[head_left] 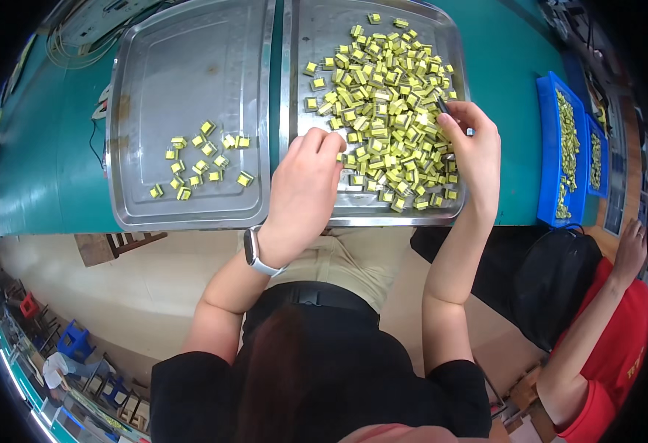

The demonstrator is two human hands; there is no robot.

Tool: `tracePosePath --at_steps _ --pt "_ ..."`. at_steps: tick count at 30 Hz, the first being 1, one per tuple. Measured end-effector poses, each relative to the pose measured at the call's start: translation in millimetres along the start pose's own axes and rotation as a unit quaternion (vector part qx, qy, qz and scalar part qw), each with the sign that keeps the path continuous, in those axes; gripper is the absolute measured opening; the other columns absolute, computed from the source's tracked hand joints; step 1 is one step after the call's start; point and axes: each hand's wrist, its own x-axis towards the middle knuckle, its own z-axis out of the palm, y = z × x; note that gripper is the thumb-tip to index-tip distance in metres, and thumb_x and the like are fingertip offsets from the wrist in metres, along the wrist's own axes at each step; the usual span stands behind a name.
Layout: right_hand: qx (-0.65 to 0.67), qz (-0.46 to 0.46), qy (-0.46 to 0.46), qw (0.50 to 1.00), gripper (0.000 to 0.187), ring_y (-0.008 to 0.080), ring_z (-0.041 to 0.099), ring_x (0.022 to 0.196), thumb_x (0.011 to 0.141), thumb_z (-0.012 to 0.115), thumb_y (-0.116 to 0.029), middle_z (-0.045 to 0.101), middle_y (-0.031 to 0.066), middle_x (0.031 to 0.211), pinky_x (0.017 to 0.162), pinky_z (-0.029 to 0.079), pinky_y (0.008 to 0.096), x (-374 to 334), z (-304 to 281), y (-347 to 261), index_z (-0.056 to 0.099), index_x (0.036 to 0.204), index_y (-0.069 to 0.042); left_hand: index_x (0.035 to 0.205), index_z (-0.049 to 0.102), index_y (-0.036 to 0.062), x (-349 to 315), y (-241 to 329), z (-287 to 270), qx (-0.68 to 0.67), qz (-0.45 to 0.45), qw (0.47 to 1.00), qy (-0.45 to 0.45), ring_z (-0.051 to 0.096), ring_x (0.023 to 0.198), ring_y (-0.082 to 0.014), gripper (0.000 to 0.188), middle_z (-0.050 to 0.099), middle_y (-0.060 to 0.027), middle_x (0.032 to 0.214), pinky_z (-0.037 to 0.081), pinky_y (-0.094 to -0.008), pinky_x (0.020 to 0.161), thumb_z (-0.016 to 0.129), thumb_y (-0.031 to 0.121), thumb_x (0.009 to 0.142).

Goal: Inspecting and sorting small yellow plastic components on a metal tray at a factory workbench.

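Two trays [180,74]: found loose yellow parts [245,179] in the left, a dense heap [394,111] in the right. Saw similar parts in blue bins [548,140]. Found left hand [303,184] with curled fingers [315,140] at heap's left edge; could not tell grip at hidden tips. Found right hand [479,155] arched at heap's right edge, pinching a dark tool [443,107], mostly hidden.

My bare left forearm [228,292] slants up and inward to my left grip [303,181], back upward and fingers [331,145] curled under, while my bare right forearm [457,251] runs more steeply to my right grip [481,153], thumb [452,128] and bent forefinger [471,111] pinching.
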Motion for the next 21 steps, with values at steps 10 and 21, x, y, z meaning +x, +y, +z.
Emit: tracePosePath --at_steps 10,21 --pt "0.206 -0.069 0.026 0.976 0.026 0.0127 0.064 0.081 0.089 0.071 -0.002 0.065 0.0063 0.089 0.071 0.049 0.0234 -80 9 -8 0.067 0.115 0.004 0.114 0.061 0.0018 -11 3 -27 -0.337 -0.118 0.932 -0.061 0.058 0.098 -0.0150 0.028 0.061 -0.0052 0.112 0.046 -0.0301 0.088 0.072 0.005 0.089" --pt "0.175 -0.199 0.010 0.964 0.032 0.0209 0.061 0.078 0.069 0.082 0.005 0.069 0.0105 0.084 0.066 0.049 0.0296 -129 29 -31 0.073 0.099 0.003 0.121 0.060 0.0022 -34 1 -6 -0.634 -0.090 0.765 -0.068 0.049 0.098 -0.0093 0.032 0.056 -0.0032 0.120 0.044 -0.0252 0.090 0.072 0.013 0.094"
